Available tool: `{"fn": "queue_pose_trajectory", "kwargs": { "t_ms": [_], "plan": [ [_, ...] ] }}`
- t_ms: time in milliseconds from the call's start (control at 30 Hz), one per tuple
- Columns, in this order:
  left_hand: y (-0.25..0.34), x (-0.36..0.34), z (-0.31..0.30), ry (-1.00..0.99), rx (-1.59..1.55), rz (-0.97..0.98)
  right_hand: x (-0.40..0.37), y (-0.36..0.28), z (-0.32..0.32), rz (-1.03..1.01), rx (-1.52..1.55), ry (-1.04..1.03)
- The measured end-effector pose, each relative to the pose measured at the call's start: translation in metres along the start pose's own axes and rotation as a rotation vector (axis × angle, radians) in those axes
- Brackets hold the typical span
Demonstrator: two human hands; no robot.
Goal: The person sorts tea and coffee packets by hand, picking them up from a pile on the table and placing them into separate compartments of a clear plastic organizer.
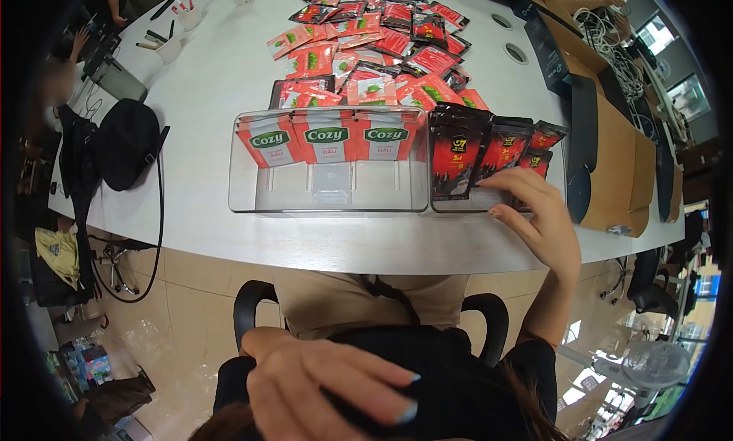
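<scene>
My right hand (540,218) is over the near edge of the right clear plastic box (469,206), thumb and fingers apart, fingertips right by the G7 coffee sachets (500,147). Those black and red sachets stand upright in rows in the box; the hand hides part of the right-hand row. To the left, a larger clear box (267,200) holds three rows of pink Cozy sachets (327,139) along its far side. My left hand (321,384) is raised close to the camera in front of my chest, fingers stretched out and holding nothing.
Behind the boxes lies a loose pile of mixed pink and red-black sachets (374,48). An opened cardboard box (615,155) stands on the right, with white cables (607,48) beyond it. A black bag (128,145) and pen cups (169,51) are on the left.
</scene>
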State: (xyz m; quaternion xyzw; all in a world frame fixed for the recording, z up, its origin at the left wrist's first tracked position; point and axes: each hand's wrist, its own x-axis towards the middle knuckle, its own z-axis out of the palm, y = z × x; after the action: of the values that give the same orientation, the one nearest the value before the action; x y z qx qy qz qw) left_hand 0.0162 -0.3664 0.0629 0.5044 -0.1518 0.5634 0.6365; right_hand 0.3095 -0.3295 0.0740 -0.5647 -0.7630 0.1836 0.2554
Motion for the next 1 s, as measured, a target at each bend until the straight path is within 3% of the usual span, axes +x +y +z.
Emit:
{"fn": "queue_pose_trajectory", "kwargs": {
  "t_ms": [67, 133, 167, 200, 300, 367, 400, 433, 633, 667, 767, 1000],
  "plan": [
    [0.017, -0.005, -0.002, -0.139, -0.023, -0.055, -0.003, -0.015, -0.010, -0.053, -0.026, 0.092],
    [0.022, -0.010, -0.003, -0.234, -0.026, -0.047, -0.006, -0.032, -0.020, -0.202, -0.101, 0.339],
    [0.023, -0.014, -0.002, -0.260, -0.027, -0.034, -0.013, -0.053, -0.024, -0.165, -0.070, 0.499],
    [0.013, -0.034, 0.002, -0.244, -0.025, -0.006, -0.014, -0.054, -0.018, -0.358, 0.122, 0.771],
    [-0.017, -0.108, 0.021, -0.183, -0.027, 0.065, -0.017, -0.084, -0.062, -0.788, 0.041, 0.752],
    [-0.002, -0.086, 0.023, -0.192, -0.010, 0.039, -0.016, -0.105, -0.076, -0.983, 0.019, 0.737],
    [0.025, -0.028, 0.026, -0.207, 0.006, -0.019, -0.016, -0.112, -0.081, -1.032, 0.015, 0.736],
    [0.035, -0.014, 0.025, -0.219, 0.006, -0.044, -0.017, -0.119, -0.084, -1.072, 0.014, 0.727],
    [0.047, 0.022, 0.018, -0.255, -0.010, -0.119, -0.025, -0.132, -0.086, -1.218, -0.075, 0.761],
    [0.037, 0.028, 0.017, -0.199, -0.030, -0.017, -0.026, -0.132, -0.086, -1.240, -0.096, 0.776],
    [0.059, 0.057, 0.032, -0.073, -0.141, -0.179, -0.027, -0.139, -0.086, -1.275, -0.120, 0.793],
    [0.024, 0.069, 0.075, -0.262, -0.423, -0.268, -0.025, -0.154, -0.083, -1.283, -0.144, 0.785]
  ]
}}
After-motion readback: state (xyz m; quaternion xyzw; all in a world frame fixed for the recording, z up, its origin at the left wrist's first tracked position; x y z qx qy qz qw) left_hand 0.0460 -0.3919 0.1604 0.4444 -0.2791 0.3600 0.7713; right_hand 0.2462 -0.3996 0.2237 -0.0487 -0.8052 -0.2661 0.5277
